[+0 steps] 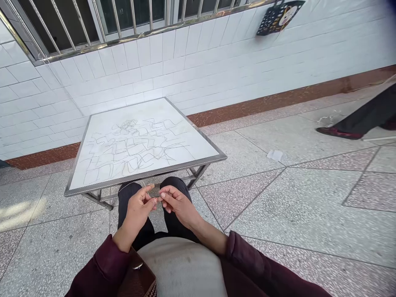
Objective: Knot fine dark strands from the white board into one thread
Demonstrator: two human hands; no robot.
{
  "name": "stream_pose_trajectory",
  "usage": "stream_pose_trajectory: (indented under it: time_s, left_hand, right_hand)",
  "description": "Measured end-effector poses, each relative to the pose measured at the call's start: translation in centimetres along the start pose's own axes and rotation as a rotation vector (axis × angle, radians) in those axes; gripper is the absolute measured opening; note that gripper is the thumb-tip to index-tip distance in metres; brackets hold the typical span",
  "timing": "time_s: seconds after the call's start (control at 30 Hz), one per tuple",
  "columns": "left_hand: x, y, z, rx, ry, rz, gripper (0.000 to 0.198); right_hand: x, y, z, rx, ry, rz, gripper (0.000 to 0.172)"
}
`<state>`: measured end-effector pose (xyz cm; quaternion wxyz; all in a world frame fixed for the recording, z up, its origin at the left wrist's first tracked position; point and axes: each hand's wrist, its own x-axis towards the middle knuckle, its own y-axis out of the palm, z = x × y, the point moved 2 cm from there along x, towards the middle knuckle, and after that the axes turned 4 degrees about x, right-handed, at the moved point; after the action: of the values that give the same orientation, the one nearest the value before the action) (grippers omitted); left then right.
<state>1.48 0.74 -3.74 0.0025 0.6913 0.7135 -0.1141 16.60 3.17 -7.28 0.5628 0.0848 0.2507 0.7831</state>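
Observation:
My left hand (139, 208) and my right hand (176, 202) meet over my lap, just below the near edge of a low table. Both hands pinch something very thin between fingertips, like a thread or needle (147, 190); I cannot make out exactly what. A fine strand seems to run up from my left fingers toward my left knee. The table (185, 163) has a white top in a metal frame, and its surface is covered with scribbled pencil lines (133, 146).
A white tiled wall (216, 62) with a red-brown skirting stands behind the table, a barred window (93, 20) above it. Another person's dark trouser leg and shoe (337, 133) rest on the floor at far right. A scrap of paper (275, 155) lies on the terrazzo floor.

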Motion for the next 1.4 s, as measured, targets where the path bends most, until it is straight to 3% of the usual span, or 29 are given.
stream_pose_trajectory:
  time_s: [0.2, 0.57, 0.93, 1.23, 1.4]
  left_hand:
    - [-0.5, -0.2, -1.0, -0.073, -0.091, 0.02, 0.064]
    - [-1.4, -0.1, -1.4, -0.125, -0.166, 0.095, 0.068]
    - [-1.5, 0.5, -1.2, -0.103, -0.112, 0.047, 0.065]
    - [-1.6, -0.2, -1.7, -0.135, -0.12, -0.011, 0.066]
    - [-1.8, 0.1, -1.8, -0.165, -0.124, 0.016, 0.067]
  right_hand:
    - [0.0, -0.7, 0.4, 0.051, -0.091, 0.008, 0.023]
    - [-0.5, -1.1, 0.8, 0.086, -0.109, 0.117, 0.021]
    - [-1.0, 0.0, 0.4, 0.237, 0.007, -0.124, 0.024]
    - [-0.5, -1.3, 0.9, 0.399, -0.073, -0.261, 0.024]
    - [-0.9, -0.5, 0.2, 0.22, -0.012, -0.02, 0.023]
